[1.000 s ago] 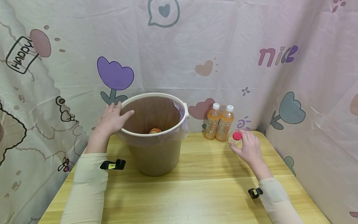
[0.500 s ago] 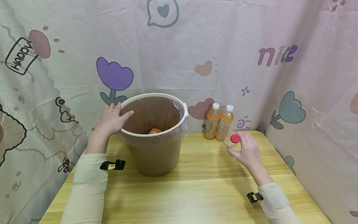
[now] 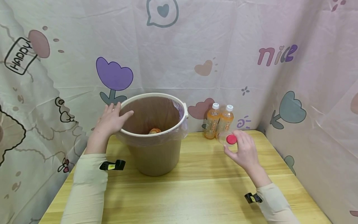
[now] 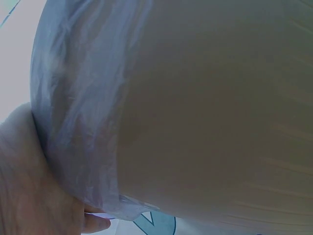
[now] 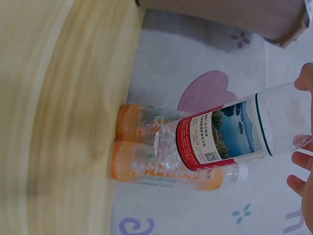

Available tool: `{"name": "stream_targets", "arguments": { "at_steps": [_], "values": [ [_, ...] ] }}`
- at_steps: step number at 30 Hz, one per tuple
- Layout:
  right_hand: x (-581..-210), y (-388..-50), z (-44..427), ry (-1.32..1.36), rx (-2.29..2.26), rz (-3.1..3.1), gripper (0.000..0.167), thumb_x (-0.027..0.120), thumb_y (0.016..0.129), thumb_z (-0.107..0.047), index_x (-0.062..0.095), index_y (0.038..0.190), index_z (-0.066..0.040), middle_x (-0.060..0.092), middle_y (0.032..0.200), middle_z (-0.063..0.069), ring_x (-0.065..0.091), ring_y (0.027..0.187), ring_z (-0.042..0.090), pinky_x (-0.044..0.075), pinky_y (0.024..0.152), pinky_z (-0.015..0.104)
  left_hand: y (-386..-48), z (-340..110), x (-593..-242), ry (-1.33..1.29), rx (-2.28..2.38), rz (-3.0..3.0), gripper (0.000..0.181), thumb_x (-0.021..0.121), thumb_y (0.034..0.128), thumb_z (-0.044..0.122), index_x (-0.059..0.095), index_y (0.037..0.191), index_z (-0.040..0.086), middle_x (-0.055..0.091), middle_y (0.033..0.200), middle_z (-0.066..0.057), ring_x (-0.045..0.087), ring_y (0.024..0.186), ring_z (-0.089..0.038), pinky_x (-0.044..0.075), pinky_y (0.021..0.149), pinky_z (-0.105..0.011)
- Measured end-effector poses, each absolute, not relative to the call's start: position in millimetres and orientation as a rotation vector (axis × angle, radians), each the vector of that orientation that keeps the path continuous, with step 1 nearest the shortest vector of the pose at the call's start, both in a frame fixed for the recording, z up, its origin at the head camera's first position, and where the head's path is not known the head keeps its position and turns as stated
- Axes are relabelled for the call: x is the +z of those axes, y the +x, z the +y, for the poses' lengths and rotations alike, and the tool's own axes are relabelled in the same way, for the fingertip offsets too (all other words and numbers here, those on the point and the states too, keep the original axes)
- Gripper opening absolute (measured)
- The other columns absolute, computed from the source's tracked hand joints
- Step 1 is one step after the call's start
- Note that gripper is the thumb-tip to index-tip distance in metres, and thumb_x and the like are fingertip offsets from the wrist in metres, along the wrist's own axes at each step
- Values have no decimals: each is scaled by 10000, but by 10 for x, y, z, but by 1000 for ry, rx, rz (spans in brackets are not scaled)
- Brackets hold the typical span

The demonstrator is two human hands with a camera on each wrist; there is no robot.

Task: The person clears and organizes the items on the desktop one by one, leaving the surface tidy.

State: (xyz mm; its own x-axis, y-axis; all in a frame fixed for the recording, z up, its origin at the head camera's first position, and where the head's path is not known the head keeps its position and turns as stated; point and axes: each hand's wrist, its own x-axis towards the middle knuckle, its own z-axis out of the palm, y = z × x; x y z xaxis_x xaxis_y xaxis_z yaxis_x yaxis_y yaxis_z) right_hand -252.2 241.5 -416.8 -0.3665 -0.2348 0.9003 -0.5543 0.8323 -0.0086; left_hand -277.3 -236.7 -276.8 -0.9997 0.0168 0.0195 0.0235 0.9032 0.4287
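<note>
My right hand [image 3: 244, 149] pinches a clear plastic water bottle near its red cap [image 3: 231, 139]. In the right wrist view this water bottle [image 5: 222, 132] has a red label with a lake picture, leans at a slant, and its base appears off the table. Just behind it stand two orange drink bottles, the left one [image 3: 212, 123] and the right one [image 3: 224, 121], both white-capped. My left hand [image 3: 110, 121] rests at the left of the rim of a brown trash bin [image 3: 158, 157], fingers straight, thumb spread over the opening. Clear plastic liner [image 4: 88, 98] folds over the bin's edge.
A crumpled-looking orange-brown thing [image 3: 154, 131], too hidden to identify, lies inside the bin. The wooden table [image 3: 193, 199] runs up to a printed cloth [image 3: 167, 56] hanging behind and at both sides.
My right hand has shifted left and slightly toward me with the water bottle, which now hangs in front of the right orange drink bottle. The left hand stays at the bin's rim.
</note>
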Motion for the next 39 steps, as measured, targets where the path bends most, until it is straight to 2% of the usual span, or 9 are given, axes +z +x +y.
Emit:
{"name": "stream_targets", "arguments": {
  "at_steps": [7, 15, 27, 39],
  "values": [
    [-4064, -2475, 2313, 642, 394, -1934, 579, 589, 842, -439, 611, 1157, 46, 670, 1074, 220, 609, 1041, 425, 474, 889, 571, -2773, -2371, -2776, -33, -692, -3049, 957, 240, 946, 710, -31, 1556, 24, -65, 1587, -329, -149, 1469, -481, 29, 1096, -764],
    [-3968, -2438, 2181, 687, 404, -1925, 604, 559, 886, -469, 606, 1209, 39, 670, 1159, 215, 608, 1062, 399, 478, 875, 552, -2777, -2376, -2786, -29, -697, -3051, 980, 224, 932, 736, -32, 1556, 24, -71, 1586, -329, -157, 1467, -482, 26, 1100, -759],
    [-3855, -2454, 1986, 729, 403, -1843, 574, 596, 905, -436, 601, 1234, 35, 673, 1182, 207, 623, 1068, 396, 500, 888, 547, -2774, -2379, -2777, -34, -718, -3042, 973, 233, 937, 727, -33, 1556, 26, -74, 1587, -325, -168, 1465, -477, 19, 1092, -769],
    [-3762, -2498, 1850, 764, 408, -1788, 558, 614, 910, -417, 595, 1230, 40, 661, 1208, 204, 615, 1088, 378, 481, 911, 492, -2768, -2366, -2771, -33, -712, -3041, 976, 225, 935, 730, -32, 1555, 22, -67, 1586, -329, -155, 1466, -482, 32, 1096, -765]
  ]
}}
